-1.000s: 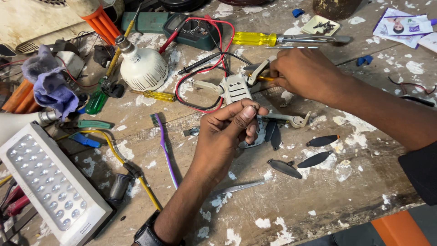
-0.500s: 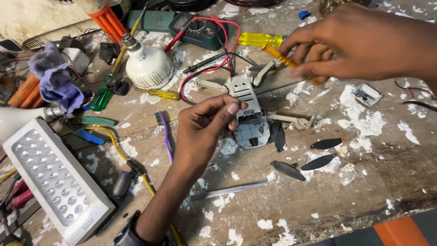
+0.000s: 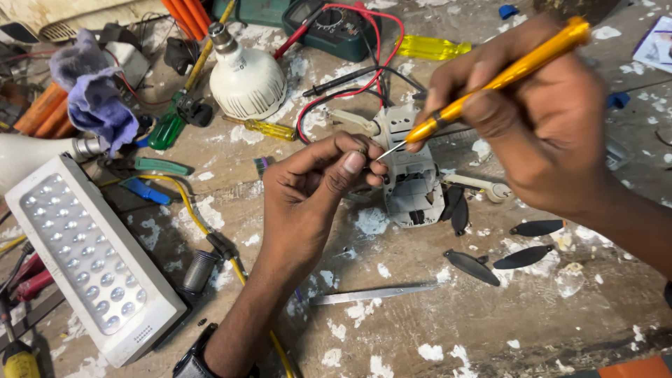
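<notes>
Gripping one yellow screwdriver [image 3: 504,75], right hand [image 3: 539,119]; three loose black blades [image 3: 521,255].

2 bare forearms, a black wristwatch [image 3: 192,358] on the left wrist

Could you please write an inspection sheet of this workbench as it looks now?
Surface: worn table with flaking white paint.
Job's things: small white drone, its shell open; yellow screwdriver.
Clutter: LED panel lamp, white bulb, purple cloth, loose black propeller blades, tweezers.
Grippers: right hand holds the screwdriver; left hand fingers pinch something tiny at its tip.
Cables: red and black meter leads; yellow wire.
Surroundings: nothing seen.
</notes>
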A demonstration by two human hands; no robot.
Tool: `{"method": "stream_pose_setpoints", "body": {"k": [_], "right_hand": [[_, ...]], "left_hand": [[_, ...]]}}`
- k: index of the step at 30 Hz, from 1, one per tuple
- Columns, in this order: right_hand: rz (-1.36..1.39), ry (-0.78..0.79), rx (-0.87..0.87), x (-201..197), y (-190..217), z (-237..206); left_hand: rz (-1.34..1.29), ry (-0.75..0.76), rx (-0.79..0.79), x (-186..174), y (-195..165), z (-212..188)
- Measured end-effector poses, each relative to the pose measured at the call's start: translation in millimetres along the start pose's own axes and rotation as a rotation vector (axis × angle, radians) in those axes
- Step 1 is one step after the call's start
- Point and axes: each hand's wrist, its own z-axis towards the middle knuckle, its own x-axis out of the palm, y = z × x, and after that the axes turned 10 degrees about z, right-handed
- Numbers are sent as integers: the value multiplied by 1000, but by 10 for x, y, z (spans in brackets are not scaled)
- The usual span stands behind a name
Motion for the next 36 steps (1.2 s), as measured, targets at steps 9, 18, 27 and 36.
{"method": "stream_pose_setpoints", "body": {"k": [9, 18, 27, 36], "right_hand": [[-237, 20, -79, 6, 68, -11], [-185, 4, -78, 76, 76, -10], [-181, 35, -92, 78, 59, 0], [-242, 54, -129, 67, 72, 20]], "left_hand": [[-20, -5, -11, 55, 15, -30], [27, -44, 9, 28, 61, -26], [54, -34, 7, 11, 75, -31], [106, -52, -23, 17, 62, -39]]}}
